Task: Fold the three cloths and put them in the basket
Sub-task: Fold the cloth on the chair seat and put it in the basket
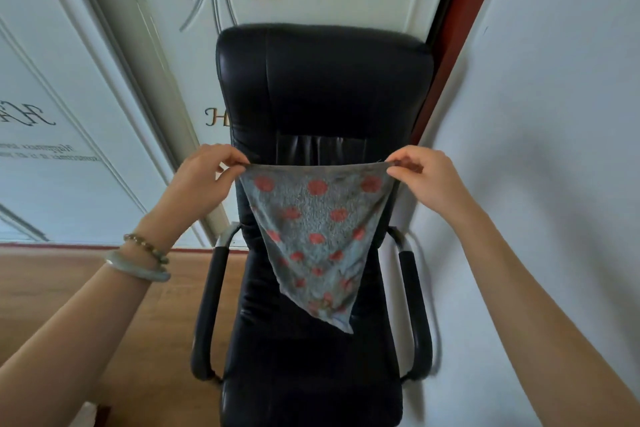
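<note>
While both hands held it up by its top corners, the spotted cloth (315, 236) hung in the air in front of the black chair (325, 87). Its top edge was stretched near level btw the hands, and the bottom tapered to a point over the seat; couldn't tell if it touched. On the left corner, the left hand (204, 177) had thumb & forefinger clamped, other fingers curled under; the right hand (426, 180) pinched the right corner the same way. The cloth looked like thin terry: light, soft, floppy, no stiffness of its own, so it should drape wherever it isn't held & prob. won't slip from a pinch. Best hold is right at the corners or along the hem, as here; grabbing mid-cloth would just bunch it. To fold, I'd judge bringing the 2 corners together or laying it flat on the seat would do. Neither the basket nor the other 2 cloths were in view. The bracelets (138, 270) sat on the left wrist.
</note>
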A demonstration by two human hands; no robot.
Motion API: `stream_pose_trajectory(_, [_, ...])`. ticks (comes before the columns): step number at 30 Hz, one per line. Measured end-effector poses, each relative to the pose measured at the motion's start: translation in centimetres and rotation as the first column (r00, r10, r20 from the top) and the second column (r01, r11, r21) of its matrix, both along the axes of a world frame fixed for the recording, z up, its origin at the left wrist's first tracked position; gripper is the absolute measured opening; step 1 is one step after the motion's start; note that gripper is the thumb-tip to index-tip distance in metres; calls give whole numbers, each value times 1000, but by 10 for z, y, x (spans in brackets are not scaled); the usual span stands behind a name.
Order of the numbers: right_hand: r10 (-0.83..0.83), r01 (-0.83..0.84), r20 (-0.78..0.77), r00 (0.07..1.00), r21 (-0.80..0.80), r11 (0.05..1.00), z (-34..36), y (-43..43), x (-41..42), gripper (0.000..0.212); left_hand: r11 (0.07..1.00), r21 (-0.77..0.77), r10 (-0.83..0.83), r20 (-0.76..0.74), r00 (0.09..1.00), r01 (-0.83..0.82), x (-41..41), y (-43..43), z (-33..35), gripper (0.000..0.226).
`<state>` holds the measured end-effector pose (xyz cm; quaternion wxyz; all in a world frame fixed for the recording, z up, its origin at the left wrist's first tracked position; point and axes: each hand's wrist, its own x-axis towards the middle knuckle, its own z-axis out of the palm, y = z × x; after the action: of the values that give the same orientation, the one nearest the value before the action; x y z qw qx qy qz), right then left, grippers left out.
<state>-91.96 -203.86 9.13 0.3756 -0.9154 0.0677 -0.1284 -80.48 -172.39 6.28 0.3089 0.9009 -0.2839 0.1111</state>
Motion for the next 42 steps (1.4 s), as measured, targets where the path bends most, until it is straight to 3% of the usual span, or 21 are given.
stream_pose_trajectory(12, [-32, 33, -80, 996, 14, 999, -25, -3, 24, 9, 1000, -7, -5, 20, 1000, 5, 26, -9, -32, 12])
stream_pose_trajectory(19, [13, 19, -333, 943, 91, 996, -83, -7, -15, 13, 995, 64, -63, -134, 989, 72, -25, 3, -88, 11])
stream_pose_trajectory(25, [69, 4, -603, 794, 119, 993, -172, 7, -65, 12, 949, 231, -86, -460, 884, 213, -86, 19, -176, 11])
stream_pose_trajectory(30, [165, -4, -813, 558, 197, 980, -235, 23, -118, 12, 875, 282, -46, -760, 648, 393, -132, 40, -227, 12])
stream_pose_trajectory(35, [265, -49, -888, 376, 267, 962, -279, 37, -155, 11, 802, 295, 26, -886, 463, 519, -151, 51, -265, 10])
stream_pose_trajectory(38, [242, -19, -895, 376, 253, 967, -308, 40, -158, 11, 814, 323, 66, -877, 475, 483, -152, 48, -292, 10])
stream_pose_trajectory(42, [176, 81, -890, 421, 230, 970, -348, 42, -143, 10, 868, 368, 110, -797, 594, 333, -144, 39, -338, 16])
